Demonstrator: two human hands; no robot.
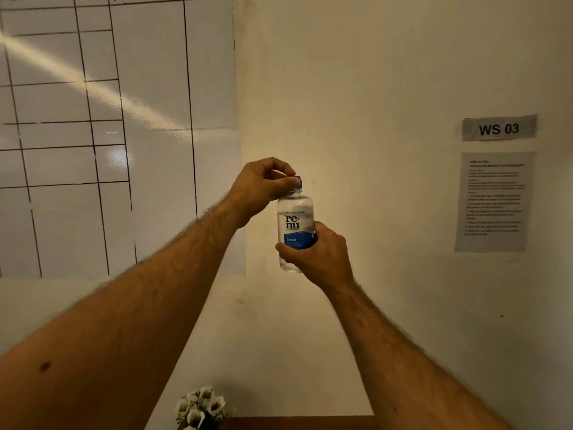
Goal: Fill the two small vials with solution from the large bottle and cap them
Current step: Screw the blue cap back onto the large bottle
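Observation:
I hold the large clear bottle [294,218] upright in the air in front of the wall; it has a white and blue "renu fresh" label and clear liquid inside. My right hand [319,256] wraps around its lower half. My left hand [263,184] pinches the blue cap [298,182] on top from the left, thumb and fingers closed on it. The two small vials are out of view.
A gridded whiteboard [108,119] covers the wall to the left. A "WS 03" sign [499,128] and a printed sheet [494,201] hang on the right. White flowers [201,406] and a strip of wooden table edge [297,423] show at the bottom.

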